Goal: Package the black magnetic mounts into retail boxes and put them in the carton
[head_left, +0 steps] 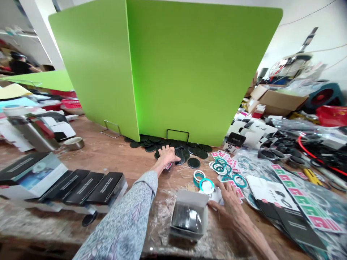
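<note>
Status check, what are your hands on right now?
Left hand at dark round discs. Right hand beside open white box. Green panel behind the discs.

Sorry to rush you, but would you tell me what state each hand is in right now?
Left hand: open, over dark discs; cannot tell if it holds the small pink card beneath it.
Right hand: open, holding nothing visible, beside an open box.

Gap between black boxes [84, 187] and green panel [189, 72]
</note>
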The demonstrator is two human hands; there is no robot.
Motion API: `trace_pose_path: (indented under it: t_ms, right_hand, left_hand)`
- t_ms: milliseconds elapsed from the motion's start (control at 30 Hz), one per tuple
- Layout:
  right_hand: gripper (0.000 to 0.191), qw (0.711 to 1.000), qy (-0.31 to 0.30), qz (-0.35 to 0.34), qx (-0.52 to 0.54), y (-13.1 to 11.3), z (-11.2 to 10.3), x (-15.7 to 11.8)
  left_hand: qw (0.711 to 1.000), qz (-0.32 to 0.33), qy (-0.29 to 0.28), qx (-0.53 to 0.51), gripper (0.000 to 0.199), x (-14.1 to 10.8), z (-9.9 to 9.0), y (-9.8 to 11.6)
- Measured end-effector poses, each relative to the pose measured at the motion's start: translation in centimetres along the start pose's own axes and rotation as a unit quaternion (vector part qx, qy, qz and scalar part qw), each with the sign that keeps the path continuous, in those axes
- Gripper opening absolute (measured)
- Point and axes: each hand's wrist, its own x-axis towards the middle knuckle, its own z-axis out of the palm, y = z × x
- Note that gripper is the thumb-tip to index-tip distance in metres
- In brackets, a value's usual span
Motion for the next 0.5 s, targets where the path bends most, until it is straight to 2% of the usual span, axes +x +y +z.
trace_pose_path:
  t_ms: [133, 300, 400, 500]
  right_hand:
    - [0.030, 0.997, 0.028, -0.007, 0.065, 0.8, -0.4, -0.1]
    - [0.028, 0.991, 0.071, -0.026, 0.112, 1.3, -1.6, -0.1]
    - [0.026, 0.988, 0.088, 0.017, 0.126, 0.8, -3.1, 0.3]
    - [0.025, 0.982, 0.090, 0.081, 0.144, 0.1, -4.9, 1.0]
  left_hand:
    - [0.997, -0.007, -0.062, 0.049, 0.034, 1.1, 0.0, 0.7]
    - [0.995, -0.004, -0.089, 0.041, 0.032, 1.2, 0.1, 1.0]
    - [0.996, 0.011, -0.087, -0.012, 0.029, 1.3, 0.0, 1.2]
    - [0.994, 0.022, -0.059, -0.095, 0.029, 1.8, -0.4, 1.5]
